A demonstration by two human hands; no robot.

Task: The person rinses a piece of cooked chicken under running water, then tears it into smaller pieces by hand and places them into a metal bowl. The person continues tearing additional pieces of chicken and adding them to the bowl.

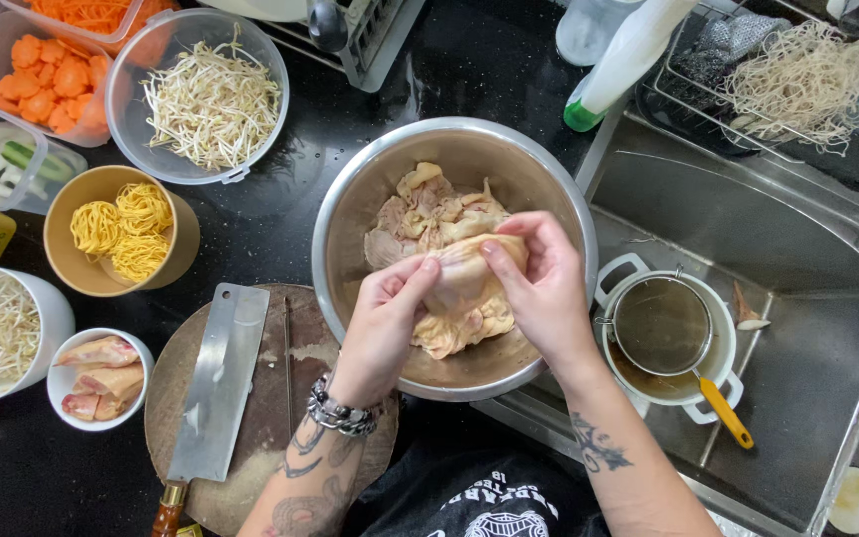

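A piece of raw chicken (464,273) is held up between both hands over the steel bowl (350,214), which stands on the dark surface (260,224) at the edge of the sink (797,259); the left hand (385,318) is closed on its near side with thumb and fingers, and the right hand (544,278) is wrapped over its far side; more pale chicken pieces (420,214) lie in the bowl beneath. The step in hand is judged to be the working or pulling apart of the piece; a firm, steady grip on slippery skin is called for. A cleaver (216,383) is left on the round wooden board (280,398); a bowl of yellow noodles (116,229) is set nearby.
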